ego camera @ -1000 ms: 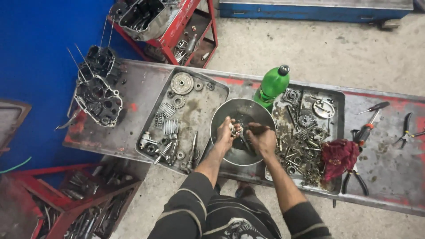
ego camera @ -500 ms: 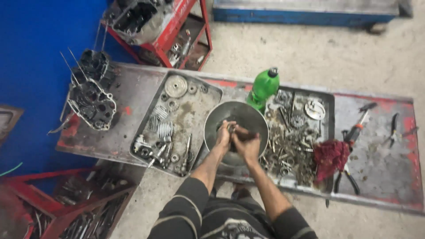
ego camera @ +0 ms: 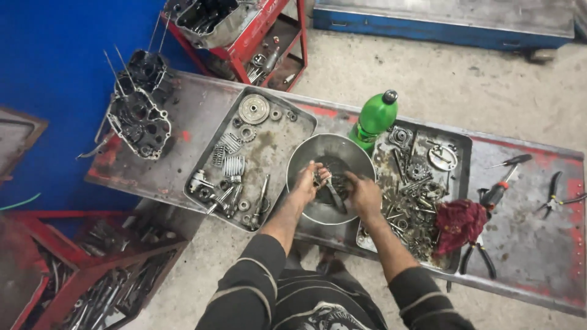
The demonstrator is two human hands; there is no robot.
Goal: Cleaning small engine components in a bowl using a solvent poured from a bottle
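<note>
Both my hands are inside a round steel bowl (ego camera: 306,154) on a worn metal bench (ego camera: 183,122). My left hand (ego camera: 306,182) grips a small metal part (ego camera: 320,178) over the dark liquid in the bowl. My right hand (ego camera: 362,193) holds a dark brush-like tool (ego camera: 335,197) whose end points down toward the bowl's near rim. The two hands are close together, with the part between them.
A tray of gears and springs (ego camera: 292,135) lies left of the bowl, a tray of mixed dirty parts (ego camera: 463,146) right. A green bottle (ego camera: 374,118), red rag (ego camera: 458,222), pliers (ego camera: 557,197), screwdriver (ego camera: 505,181), engine case (ego camera: 139,117) and red carts (ego camera: 257,36) surround them.
My view shifted slightly over the bench. My hands stayed in the bowl and moved a little against each other around the small part.
</note>
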